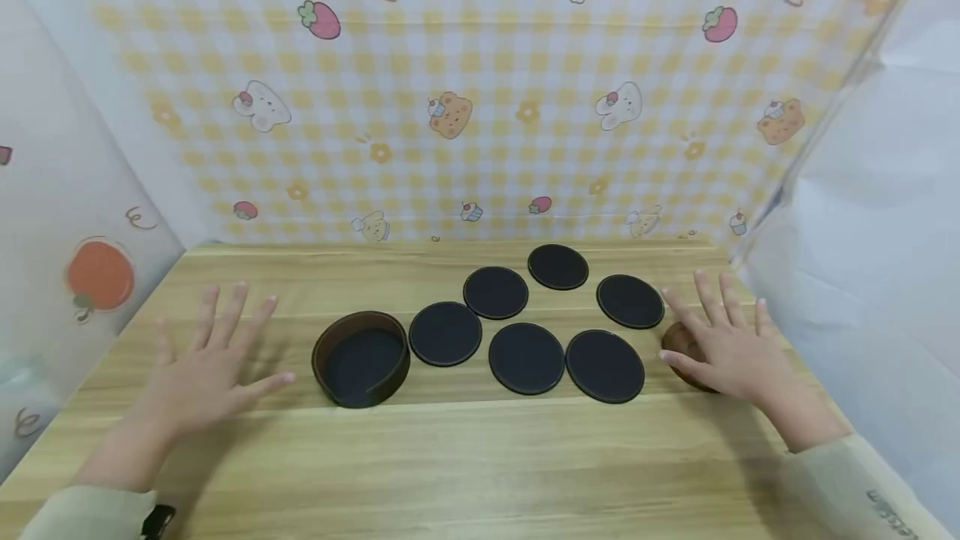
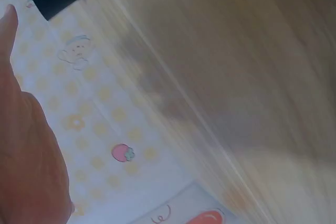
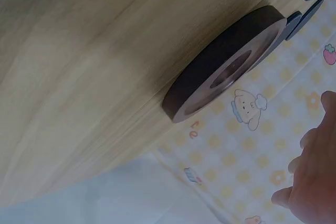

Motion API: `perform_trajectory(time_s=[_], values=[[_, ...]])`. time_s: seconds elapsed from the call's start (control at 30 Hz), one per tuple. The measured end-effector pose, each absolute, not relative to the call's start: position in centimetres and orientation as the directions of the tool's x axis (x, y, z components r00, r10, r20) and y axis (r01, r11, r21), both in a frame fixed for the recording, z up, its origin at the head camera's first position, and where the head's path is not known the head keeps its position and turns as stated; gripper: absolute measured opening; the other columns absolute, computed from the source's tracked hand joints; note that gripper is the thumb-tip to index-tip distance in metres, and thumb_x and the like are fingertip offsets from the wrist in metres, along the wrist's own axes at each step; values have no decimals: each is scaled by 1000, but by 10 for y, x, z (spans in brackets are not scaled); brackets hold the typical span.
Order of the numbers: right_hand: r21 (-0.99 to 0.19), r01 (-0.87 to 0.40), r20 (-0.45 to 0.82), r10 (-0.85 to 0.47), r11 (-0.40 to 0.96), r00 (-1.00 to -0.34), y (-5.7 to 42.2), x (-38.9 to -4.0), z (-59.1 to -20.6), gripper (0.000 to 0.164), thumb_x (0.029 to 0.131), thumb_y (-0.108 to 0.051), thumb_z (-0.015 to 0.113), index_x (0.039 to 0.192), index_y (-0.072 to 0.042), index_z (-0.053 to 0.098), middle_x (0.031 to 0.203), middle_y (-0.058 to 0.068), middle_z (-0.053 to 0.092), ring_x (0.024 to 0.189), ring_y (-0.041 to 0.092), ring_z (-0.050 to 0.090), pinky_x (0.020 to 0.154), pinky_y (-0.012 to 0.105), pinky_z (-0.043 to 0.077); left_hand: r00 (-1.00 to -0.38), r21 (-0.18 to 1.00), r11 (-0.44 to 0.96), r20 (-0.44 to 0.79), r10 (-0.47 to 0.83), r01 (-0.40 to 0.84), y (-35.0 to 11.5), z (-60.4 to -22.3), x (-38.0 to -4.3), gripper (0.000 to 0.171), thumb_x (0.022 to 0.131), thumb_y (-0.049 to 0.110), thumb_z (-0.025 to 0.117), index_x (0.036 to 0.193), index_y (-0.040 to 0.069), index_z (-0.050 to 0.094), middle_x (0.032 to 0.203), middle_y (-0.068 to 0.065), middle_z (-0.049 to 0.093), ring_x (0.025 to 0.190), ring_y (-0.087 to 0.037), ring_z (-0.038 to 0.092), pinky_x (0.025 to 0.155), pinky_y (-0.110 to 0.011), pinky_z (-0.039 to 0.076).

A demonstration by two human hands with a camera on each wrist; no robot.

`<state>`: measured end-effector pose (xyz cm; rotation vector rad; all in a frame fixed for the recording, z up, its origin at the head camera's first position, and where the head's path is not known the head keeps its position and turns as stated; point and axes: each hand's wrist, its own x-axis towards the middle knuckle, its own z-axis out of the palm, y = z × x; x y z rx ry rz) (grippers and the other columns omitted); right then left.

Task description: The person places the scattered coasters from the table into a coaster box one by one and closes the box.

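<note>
My left hand (image 1: 206, 369), fingers spread and straight, is over the left side of the table and holds nothing. To its right stands a round black coaster holder (image 1: 362, 359) with a brown inner wall and an open top. Several thin black round coasters, such as one near the middle (image 1: 527, 358) and one at the back (image 1: 558, 266), lie flat and spread out. On the right, my right hand (image 1: 738, 357) has its fingers spread and overlaps a round brown wooden piece (image 1: 684, 346). The right wrist view shows this piece (image 3: 226, 66) with a hollowed middle.
The wooden table (image 1: 480, 461) ends at a yellow-checked cloth backdrop (image 1: 487, 173) at the back. A white sheet (image 1: 885, 257) hangs along the right side, and a printed cloth (image 1: 67, 190) along the left.
</note>
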<state>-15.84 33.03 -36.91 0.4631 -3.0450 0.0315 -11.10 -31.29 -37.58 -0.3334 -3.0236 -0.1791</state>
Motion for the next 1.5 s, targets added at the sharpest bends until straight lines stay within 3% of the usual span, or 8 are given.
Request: perform_trajectory(time_s=[0.23, 0.43, 0.6, 0.77, 0.93, 1.23, 1.5], values=[[-9, -329, 45, -329, 944, -943, 321, -161, -374, 90, 92, -65, 54, 160, -33, 5, 165, 11, -21, 151, 40, -22, 106, 83, 0, -962, 164, 949, 100, 254, 268, -295, -371, -108, 103, 90, 63, 60, 160, 30, -7, 165, -1, -24, 147, -26, -35, 100, -64, -36], [-5, -368, 8, -368, 930, -930, 310, -161, -376, 90, 91, -69, 52, 161, -29, 10, 166, 14, -16, 153, 39, -16, 106, 82, 8, -957, 338, 896, 70, 283, 289, -284, -371, -105, 103, 89, 54, 67, 160, 29, -3, 167, -4, -16, 149, -26, -32, 103, -69, -31], [-15, -406, -16, -406, 914, -914, 301, -160, -381, 89, 91, -70, 52, 160, -28, 17, 167, 15, -12, 153, 42, -8, 108, 81, 12, -956, 469, 838, 60, 287, 281, -278, -373, -105, 101, 89, 51, 69, 161, 27, 2, 169, -10, -3, 153, -31, -20, 105, -80, -15], [-11, -450, -15, -450, 893, -893, 293, -159, -385, 88, 89, -70, 54, 159, -25, 25, 167, 18, 0, 154, 43, 1, 107, 80, 18, -957, 564, 784, 42, 287, 260, -273, -376, -106, 98, 90, 48, 69, 161, 29, 3, 168, -11, 5, 155, -38, -8, 106, -82, 0], [-34, -469, -30, -470, 882, -882, 284, -160, -388, 87, 88, -71, 55, 157, -25, 29, 167, 19, 9, 154, 42, 7, 108, 77, 20, -954, 600, 754, 52, 297, 267, -268, -378, -106, 98, 90, 44, 71, 161, 22, 8, 166, -19, 11, 152, -47, 4, 109, -78, 13], [-21, -508, -49, -508, 861, -860, 270, -160, -391, 85, 88, -72, 54, 154, -22, 37, 165, 19, 20, 150, 44, 21, 108, 75, 27, -968, 625, 762, -37, 248, 171, -258, -373, -104, 98, 92, 50, 67, 161, 21, 3, 166, -23, 9, 147, -54, 15, 108, -77, 22], [-66, -515, -101, -520, 854, -848, 265, -158, -397, 90, 85, -79, 49, 156, -27, 33, 164, 17, 24, 150, 44, 24, 105, 76, 31, -980, 612, 780, -43, 197, 130, -254, -377, -99, 99, 91, 52, 67, 161, 16, 6, 163, -25, 18, 143, -56, 24, 106, -75, 28]])
